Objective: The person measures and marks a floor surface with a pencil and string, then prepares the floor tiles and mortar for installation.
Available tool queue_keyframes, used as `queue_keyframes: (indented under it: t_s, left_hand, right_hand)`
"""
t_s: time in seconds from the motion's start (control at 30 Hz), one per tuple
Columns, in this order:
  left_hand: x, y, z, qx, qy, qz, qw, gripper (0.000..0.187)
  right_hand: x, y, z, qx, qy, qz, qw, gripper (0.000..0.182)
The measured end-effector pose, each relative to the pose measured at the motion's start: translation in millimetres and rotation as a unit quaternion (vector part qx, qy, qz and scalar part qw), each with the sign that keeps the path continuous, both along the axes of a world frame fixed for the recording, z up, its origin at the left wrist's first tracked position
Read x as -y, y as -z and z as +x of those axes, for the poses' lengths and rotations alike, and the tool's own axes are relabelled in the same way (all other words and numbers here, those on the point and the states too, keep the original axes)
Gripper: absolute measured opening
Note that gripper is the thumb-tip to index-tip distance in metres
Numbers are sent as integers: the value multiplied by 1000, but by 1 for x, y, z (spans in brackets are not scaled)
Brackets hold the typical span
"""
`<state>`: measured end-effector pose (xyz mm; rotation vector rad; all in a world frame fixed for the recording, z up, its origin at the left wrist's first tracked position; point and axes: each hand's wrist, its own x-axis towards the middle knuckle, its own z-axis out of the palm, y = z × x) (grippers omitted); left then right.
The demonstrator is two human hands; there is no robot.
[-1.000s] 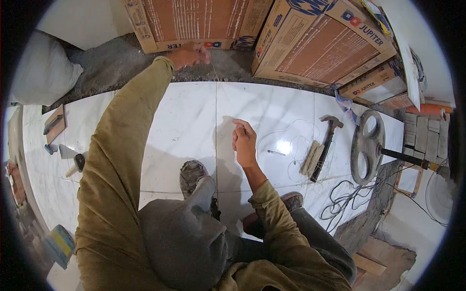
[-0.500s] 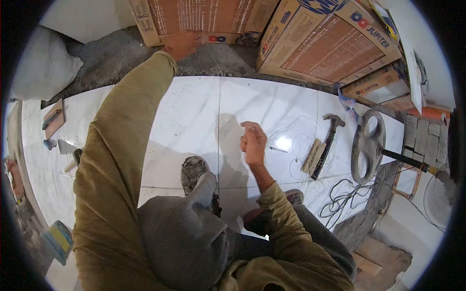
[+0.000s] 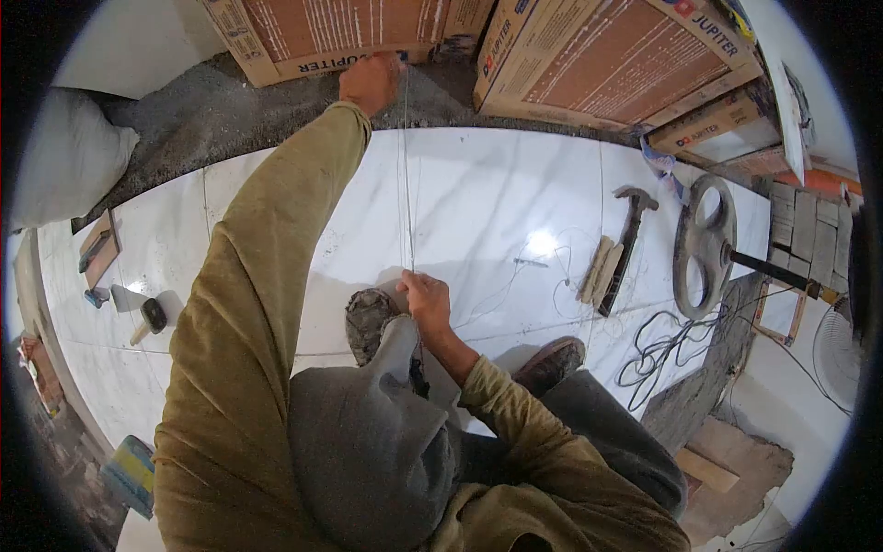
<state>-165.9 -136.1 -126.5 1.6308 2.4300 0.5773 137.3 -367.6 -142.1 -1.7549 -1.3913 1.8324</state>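
Observation:
A thin string (image 3: 406, 175) stretches down over the white floor tiles (image 3: 460, 212), roughly along a tile joint. Its far end is in my left hand (image 3: 371, 83), closed in a pinch beside the lower edge of a Jupiter carton (image 3: 322, 63). Nearer to me, my right hand (image 3: 427, 302) pinches the string just right of my shoe (image 3: 368, 324). Loose loops of string lie on the tiles to the right of my right hand, near a small thin stick (image 3: 531, 263).
A hammer (image 3: 633, 235) lies by wooden pieces (image 3: 601, 270) at the right, then a metal two-ring tool (image 3: 706, 247) and a dark cable (image 3: 658, 350). At the left are a trowel (image 3: 99, 248), a mallet (image 3: 153, 316) and a sack (image 3: 69, 156). More cartons (image 3: 625, 60) stand along the back.
My right hand has moved left and down beside the shoe. My left hand has shifted right along the carton. The string now shows taut between them.

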Motion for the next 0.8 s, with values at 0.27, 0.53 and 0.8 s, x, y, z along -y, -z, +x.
queue_keyframes:
  t_s: [0.27,0.53,0.8]
  left_hand:
    - [3,14,2,-17,1,22,1000,23]
    - [3,23,-15,90,-46,132,986,13]
    - [-4,16,-10,90,-43,37,994,14]
  right_hand:
    - [-3,-24,5,87,-17,-37,995,40]
    - [3,5,8,31,35,-49,998,35]
    - [-9,-33,8,-6,68,-130,989,39]
